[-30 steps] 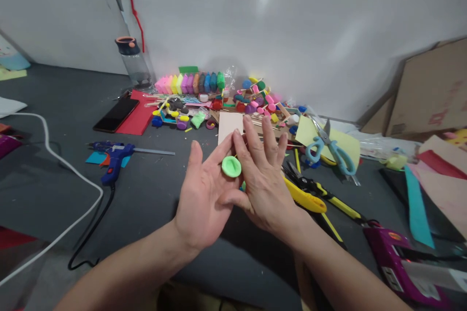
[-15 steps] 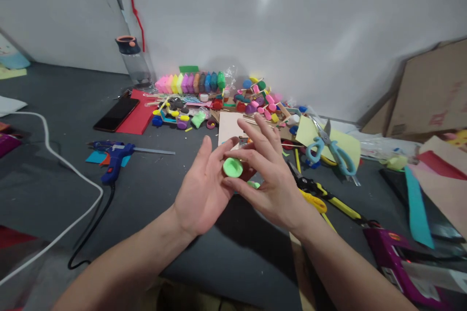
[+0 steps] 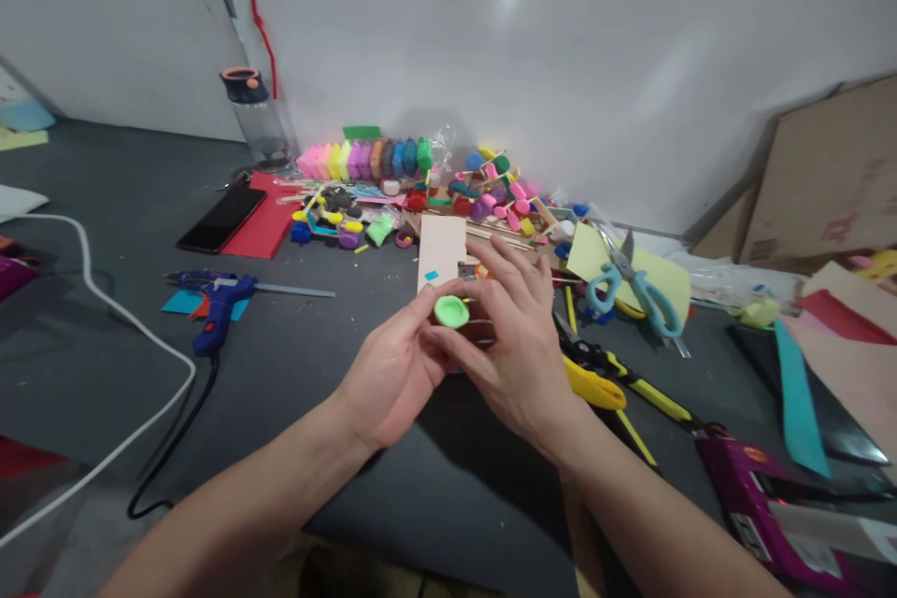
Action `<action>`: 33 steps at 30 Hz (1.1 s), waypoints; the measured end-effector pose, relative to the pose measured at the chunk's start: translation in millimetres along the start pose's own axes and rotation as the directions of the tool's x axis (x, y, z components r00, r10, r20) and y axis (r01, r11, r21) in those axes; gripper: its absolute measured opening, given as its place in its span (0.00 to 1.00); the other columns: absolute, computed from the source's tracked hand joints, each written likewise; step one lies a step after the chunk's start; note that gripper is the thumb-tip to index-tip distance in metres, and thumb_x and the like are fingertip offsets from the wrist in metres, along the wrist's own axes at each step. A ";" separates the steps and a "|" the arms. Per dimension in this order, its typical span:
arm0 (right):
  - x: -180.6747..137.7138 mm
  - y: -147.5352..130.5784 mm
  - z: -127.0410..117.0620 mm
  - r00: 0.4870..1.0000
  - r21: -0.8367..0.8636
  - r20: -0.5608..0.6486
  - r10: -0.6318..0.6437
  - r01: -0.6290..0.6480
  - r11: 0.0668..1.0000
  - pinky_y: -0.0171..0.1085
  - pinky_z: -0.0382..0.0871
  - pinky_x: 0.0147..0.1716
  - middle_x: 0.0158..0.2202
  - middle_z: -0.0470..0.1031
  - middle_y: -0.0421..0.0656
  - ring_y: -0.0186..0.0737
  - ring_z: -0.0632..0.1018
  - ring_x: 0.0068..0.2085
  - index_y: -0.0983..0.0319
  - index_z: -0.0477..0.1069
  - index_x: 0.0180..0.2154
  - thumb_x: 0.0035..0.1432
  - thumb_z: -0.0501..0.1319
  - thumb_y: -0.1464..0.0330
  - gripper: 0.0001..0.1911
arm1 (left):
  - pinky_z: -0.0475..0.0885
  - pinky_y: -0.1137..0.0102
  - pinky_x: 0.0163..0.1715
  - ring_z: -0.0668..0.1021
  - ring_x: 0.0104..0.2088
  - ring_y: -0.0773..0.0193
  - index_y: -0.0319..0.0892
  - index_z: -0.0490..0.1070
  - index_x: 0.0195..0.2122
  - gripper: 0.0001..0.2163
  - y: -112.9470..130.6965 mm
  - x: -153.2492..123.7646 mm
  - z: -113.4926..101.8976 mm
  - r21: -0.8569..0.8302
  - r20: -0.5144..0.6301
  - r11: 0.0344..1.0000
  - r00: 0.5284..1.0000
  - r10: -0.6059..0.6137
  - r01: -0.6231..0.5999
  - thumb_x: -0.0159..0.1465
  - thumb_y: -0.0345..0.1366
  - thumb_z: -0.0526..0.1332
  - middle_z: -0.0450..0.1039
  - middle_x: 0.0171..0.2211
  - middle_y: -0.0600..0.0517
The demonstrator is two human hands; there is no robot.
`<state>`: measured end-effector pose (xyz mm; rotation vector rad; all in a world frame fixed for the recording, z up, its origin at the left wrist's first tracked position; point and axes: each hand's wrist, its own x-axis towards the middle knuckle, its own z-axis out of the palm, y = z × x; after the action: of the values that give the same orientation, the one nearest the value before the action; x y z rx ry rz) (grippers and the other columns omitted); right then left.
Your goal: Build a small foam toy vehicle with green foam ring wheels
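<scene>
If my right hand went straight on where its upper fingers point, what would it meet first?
Probably the pale pink card, just ahead of your right hand; depth is unclear, so it might pass above the card instead.

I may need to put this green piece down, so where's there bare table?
Bare tabletop shows between the blue glue gun and your left hand, and between the white cable and the phone. It's crowded at the back, with colored packs and small colorful pieces, and to your right, around the scissors.
</scene>
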<state>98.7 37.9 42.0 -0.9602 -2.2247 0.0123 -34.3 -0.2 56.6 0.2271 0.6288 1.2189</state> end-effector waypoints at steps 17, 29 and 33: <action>6.3 5.0 -13.2 0.979 0.327 0.193 0.065 -0.126 0.937 0.57 0.64 0.63 0.61 0.74 0.44 0.52 0.67 0.67 0.57 0.75 0.35 0.65 0.61 0.66 0.05 | 0.64 0.72 0.30 0.67 0.30 0.65 0.47 0.69 0.61 0.36 -4.0 2.3 -25.9 0.570 0.145 0.804 0.984 0.104 -0.169 0.63 0.68 0.50 0.68 0.28 0.54; 8.1 5.5 -12.8 0.996 0.148 0.092 0.011 -0.025 0.989 0.62 0.63 0.62 0.56 0.78 0.47 0.54 0.69 0.65 0.56 0.76 0.37 0.65 0.61 0.68 0.05 | 0.68 0.72 0.24 0.72 0.24 0.68 0.39 0.75 0.52 0.31 3.2 7.4 -25.2 0.595 0.165 0.776 0.977 0.135 -0.208 0.62 0.62 0.59 0.71 0.28 0.53; 8.0 9.5 -11.2 0.995 0.130 0.101 0.023 -0.036 0.991 0.63 0.61 0.62 0.56 0.78 0.47 0.55 0.71 0.63 0.56 0.78 0.40 0.65 0.59 0.69 0.08 | 0.64 0.76 0.18 0.73 0.21 0.69 0.39 0.75 0.51 0.22 7.2 9.0 -23.9 0.631 0.189 0.749 0.976 0.105 -0.202 0.62 0.50 0.65 0.71 0.24 0.55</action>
<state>107.6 47.1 52.8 -0.9380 -2.2688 0.2223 -51.7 6.7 37.7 0.9654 0.9086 1.0879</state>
